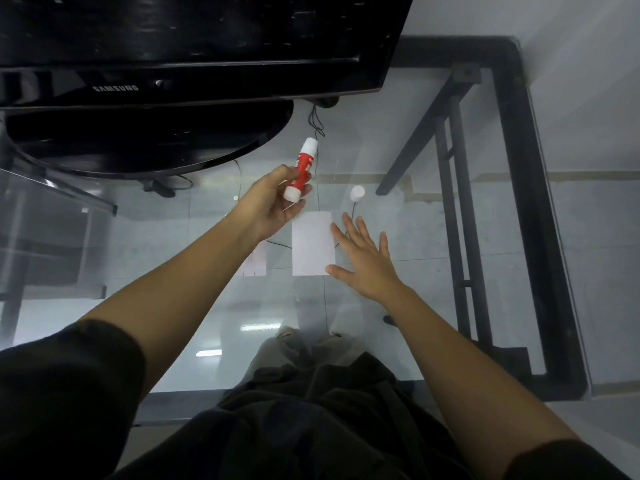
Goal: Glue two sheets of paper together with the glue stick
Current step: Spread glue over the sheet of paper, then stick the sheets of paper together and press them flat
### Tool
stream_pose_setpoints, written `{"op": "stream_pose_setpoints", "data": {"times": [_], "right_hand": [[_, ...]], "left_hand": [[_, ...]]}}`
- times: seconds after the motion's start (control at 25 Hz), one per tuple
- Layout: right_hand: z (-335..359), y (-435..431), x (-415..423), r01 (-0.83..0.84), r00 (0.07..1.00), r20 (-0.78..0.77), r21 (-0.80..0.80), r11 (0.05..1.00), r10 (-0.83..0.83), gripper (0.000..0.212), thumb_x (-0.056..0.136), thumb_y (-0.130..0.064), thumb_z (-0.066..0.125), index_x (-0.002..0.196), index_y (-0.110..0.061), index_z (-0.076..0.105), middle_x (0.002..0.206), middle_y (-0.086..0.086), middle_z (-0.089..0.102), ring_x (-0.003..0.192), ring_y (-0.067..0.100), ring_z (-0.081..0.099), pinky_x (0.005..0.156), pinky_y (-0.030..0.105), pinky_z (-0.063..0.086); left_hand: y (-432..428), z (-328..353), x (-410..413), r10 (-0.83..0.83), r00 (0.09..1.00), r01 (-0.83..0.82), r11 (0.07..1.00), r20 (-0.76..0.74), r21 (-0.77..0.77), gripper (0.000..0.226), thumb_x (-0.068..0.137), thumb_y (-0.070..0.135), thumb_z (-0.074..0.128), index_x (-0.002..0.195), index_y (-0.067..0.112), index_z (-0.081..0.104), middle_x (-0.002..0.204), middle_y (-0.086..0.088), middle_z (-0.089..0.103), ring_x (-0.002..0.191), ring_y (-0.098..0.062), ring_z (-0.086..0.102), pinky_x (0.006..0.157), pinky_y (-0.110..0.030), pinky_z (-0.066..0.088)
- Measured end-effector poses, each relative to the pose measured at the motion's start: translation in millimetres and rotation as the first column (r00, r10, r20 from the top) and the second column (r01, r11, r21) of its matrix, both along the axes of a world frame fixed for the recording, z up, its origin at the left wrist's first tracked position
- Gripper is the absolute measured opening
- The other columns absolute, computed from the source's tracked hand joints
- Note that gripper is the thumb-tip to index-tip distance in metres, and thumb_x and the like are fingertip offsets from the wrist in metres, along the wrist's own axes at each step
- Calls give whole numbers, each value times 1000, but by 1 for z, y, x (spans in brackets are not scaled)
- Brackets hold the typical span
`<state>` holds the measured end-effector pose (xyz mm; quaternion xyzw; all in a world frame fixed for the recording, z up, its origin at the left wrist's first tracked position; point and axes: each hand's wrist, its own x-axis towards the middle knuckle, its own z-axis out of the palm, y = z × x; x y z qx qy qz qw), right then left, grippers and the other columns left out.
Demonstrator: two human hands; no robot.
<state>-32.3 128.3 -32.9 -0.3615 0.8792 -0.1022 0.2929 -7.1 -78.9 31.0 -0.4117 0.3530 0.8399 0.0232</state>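
Observation:
My left hand [268, 202] grips a red and white glue stick [302, 169], lifted above the glass table and tilted. Its white cap [357, 193] lies apart on the glass, further right. A white sheet of paper [312, 247] lies flat on the table in the middle. My right hand [365, 259] is spread open with its fingers apart at the sheet's right edge. A second sheet [255, 262] lies to the left, partly hidden under my left forearm; faint marks show on it.
A black Samsung monitor [194, 46] with a round stand [145, 140] stands at the far left of the glass table [398, 299]. The table's black frame [519, 202] runs along the right side. Thin cables [317, 123] trail below the monitor.

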Motion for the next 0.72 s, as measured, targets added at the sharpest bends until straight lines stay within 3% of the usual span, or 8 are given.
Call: {"op": "stream_pose_setpoints", "data": {"times": [0.08, 0.16, 0.24, 0.36, 0.56, 0.72], "right_hand": [[1, 0, 0, -1, 1000, 3, 5, 1000, 1, 78, 89, -53, 44, 145, -32, -4, 156, -5, -16, 141, 17, -19, 107, 48, -17], [1, 0, 0, -3, 1000, 7, 12, 1000, 3, 77, 89, -54, 43, 145, -32, -5, 156, -4, -17, 141, 18, -20, 108, 48, -17], [2, 0, 0, -9, 1000, 7, 24, 1000, 9, 77, 89, -55, 42, 145, -31, -5, 156, -4, -17, 141, 18, -20, 108, 49, -16], [2, 1, 1, -17, 1000, 4, 22, 1000, 17, 76, 89, -56, 40, 145, -32, -5, 156, -4, -17, 141, 18, -20, 108, 49, -16], [-1, 0, -1, -18, 1000, -12, 21, 1000, 19, 76, 88, -58, 39, 145, -32, -5, 156, -4, -17, 142, 19, -19, 107, 50, -17], [-1, 0, -1, -19, 1000, -15, 32, 999, 20, 77, 88, -59, 37, 145, -31, -6, 156, -3, -17, 142, 20, -19, 108, 50, -16]], "left_hand": [[5, 3, -18, -227, 973, 229, 948, 33, -220, 24, 79, 9, 66, 100, 17, 59, 96, -3, 68, 87, -14, 68, 66, -20, 53], [10, 3, -34, -367, 922, 374, 762, 124, -528, 31, 74, 9, 73, 99, 19, 57, 97, 0, 63, 89, -15, 65, 67, -18, 50], [12, 1, -44, -428, 887, 402, 532, 173, -745, 36, 73, 12, 76, 100, 18, 53, 98, 2, 58, 85, -13, 63, 68, -17, 47], [13, -9, -51, -495, 851, 378, 346, 175, -858, 34, 76, 10, 73, 95, 18, 46, 102, -2, 58, 87, -18, 65, 73, -24, 53], [15, -22, -58, -496, 840, 376, 240, 220, -895, 33, 76, 12, 73, 100, 12, 49, 103, -2, 59, 94, -21, 63, 77, -24, 50], [16, -23, -55, -527, 820, 408, 267, 222, -873, 50, 75, 10, 74, 115, 12, 46, 118, -6, 55, 105, -20, 55, 89, -28, 48]]}}
